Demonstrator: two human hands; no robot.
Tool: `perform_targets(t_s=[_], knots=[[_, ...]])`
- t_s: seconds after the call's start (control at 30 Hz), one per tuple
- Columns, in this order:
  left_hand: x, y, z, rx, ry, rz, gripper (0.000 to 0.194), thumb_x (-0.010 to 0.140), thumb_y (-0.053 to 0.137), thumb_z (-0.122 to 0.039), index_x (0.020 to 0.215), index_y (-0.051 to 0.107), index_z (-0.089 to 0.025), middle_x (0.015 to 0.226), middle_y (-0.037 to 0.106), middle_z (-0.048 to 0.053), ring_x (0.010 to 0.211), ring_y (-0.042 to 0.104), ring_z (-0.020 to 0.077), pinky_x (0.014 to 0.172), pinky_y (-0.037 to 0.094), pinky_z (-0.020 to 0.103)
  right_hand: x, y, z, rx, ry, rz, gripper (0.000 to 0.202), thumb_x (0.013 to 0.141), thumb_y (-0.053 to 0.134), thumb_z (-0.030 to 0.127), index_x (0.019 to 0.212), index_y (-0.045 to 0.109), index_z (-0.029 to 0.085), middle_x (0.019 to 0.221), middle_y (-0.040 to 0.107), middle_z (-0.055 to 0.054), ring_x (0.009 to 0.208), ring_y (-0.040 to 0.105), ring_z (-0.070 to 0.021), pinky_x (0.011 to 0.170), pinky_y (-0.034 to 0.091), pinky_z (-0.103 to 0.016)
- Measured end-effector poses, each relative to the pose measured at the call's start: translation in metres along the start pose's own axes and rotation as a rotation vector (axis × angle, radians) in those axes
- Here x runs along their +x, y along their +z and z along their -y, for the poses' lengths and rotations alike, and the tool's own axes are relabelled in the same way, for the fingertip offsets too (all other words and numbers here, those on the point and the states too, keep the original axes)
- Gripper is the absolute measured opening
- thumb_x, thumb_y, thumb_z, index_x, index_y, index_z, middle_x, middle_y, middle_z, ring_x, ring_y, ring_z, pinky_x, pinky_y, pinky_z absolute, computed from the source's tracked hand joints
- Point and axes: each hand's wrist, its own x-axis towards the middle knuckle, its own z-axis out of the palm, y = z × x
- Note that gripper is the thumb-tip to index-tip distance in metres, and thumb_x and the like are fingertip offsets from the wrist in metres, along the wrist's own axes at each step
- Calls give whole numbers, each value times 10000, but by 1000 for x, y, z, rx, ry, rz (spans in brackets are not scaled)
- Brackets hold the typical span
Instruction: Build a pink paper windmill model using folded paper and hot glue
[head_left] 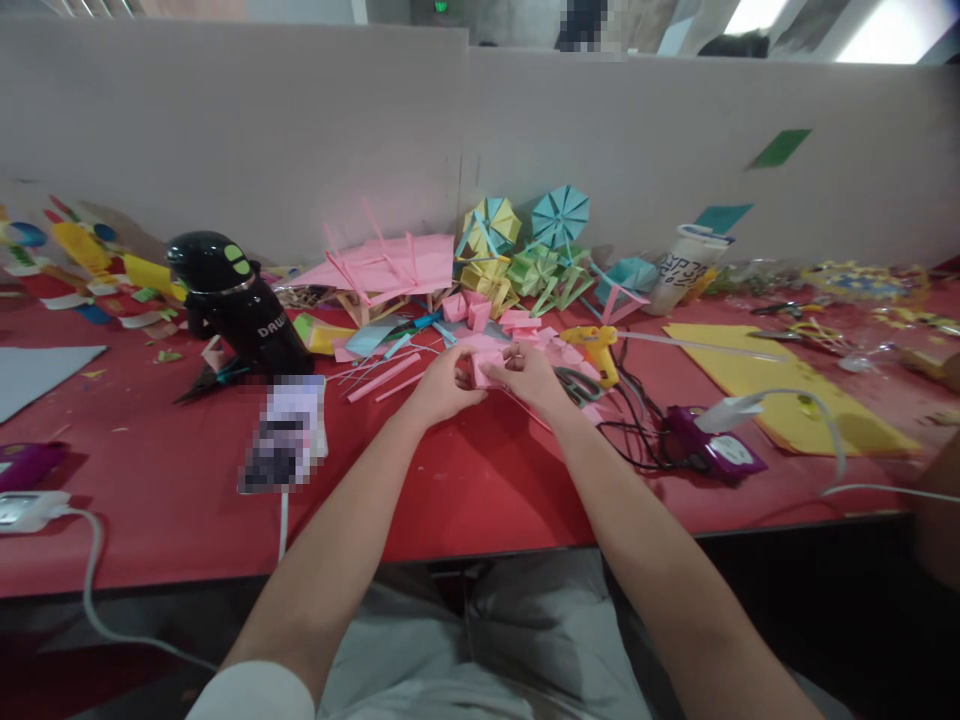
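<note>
Between both hands, just above the red table (480,480), is a small folded piece of pink paper (487,368). My left hand (448,385) grips its left side with the fingers curled. On the right side, my right hand (531,375) pinches the same paper between thumb and fingers. Behind the hands lie more folded pink paper pieces (469,310). A yellow glue gun (598,350) rests close to my right hand, with green-handled scissors (577,385) partly hidden beside it. Pink paper strips (384,378) lie left of my left hand.
Paper umbrellas (561,216) stand against the grey partition (300,130). At left are a black bottle (240,310) and a phone (285,435) with a cable. Rightward are a purple power strip (716,445), yellow paper sheets (787,390) and a white cup (684,268).
</note>
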Motion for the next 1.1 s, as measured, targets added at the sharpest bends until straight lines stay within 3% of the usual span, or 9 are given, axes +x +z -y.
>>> perform_targets(t_s=[0.13, 0.33, 0.57, 0.7, 0.9, 1.0, 1.1], knots=[[-1, -1, -1, -24, -20, 12, 624, 613, 726, -67, 1196, 521, -147, 1136, 639, 115, 686, 603, 95, 623, 496, 237, 0, -2, -4, -106, -49, -7, 483, 630, 761, 516, 922, 518, 219, 607, 510, 66, 543, 461, -120, 521, 349, -264], [-2, -2, 1, -2, 22, -18, 630, 674, 759, -160, 1251, 506, -180, 1313, 566, 151, 731, 610, 93, 716, 525, 278, 1, -5, -2, -145, -187, -43, 427, 634, 772, 500, 869, 570, 207, 863, 628, -51, 772, 580, -180, 687, 466, -330], [0, -3, 4, 77, 113, -32, 553, 739, 642, -59, 1254, 475, -174, 1319, 553, 161, 730, 606, 85, 772, 525, 305, 2, -3, -7, -89, -115, 57, 534, 652, 763, 445, 1096, 582, 210, 893, 605, -29, 696, 540, -143, 664, 479, -319], [0, -4, 7, 140, 114, -22, 594, 738, 623, -28, 1285, 451, -182, 1267, 576, 147, 743, 620, 95, 788, 527, 317, 1, -5, 1, -121, -206, 119, 376, 654, 739, 352, 985, 641, 205, 889, 636, -38, 726, 552, -158, 710, 483, -333], [4, -6, 16, 133, 103, -49, 553, 722, 610, 7, 1222, 493, -198, 954, 677, 53, 848, 664, 154, 818, 532, 323, 1, -4, 9, -107, -262, 171, 171, 647, 698, 274, 768, 597, 208, 741, 614, -9, 700, 548, -167, 681, 475, -326], [6, -6, 16, 141, 94, -72, 514, 683, 581, 43, 1141, 543, -186, 919, 678, 47, 851, 667, 159, 809, 536, 319, 1, -2, 8, -83, -259, 180, 185, 635, 686, 249, 773, 569, 210, 741, 613, -10, 692, 559, -168, 675, 475, -326], [5, -6, 12, 140, 86, -78, 471, 666, 563, 53, 1073, 576, -185, 896, 677, 40, 850, 668, 159, 800, 539, 312, -1, -2, 7, -55, -267, 179, 280, 641, 696, 255, 898, 591, 217, 876, 656, -42, 788, 605, -190, 712, 488, -330]])
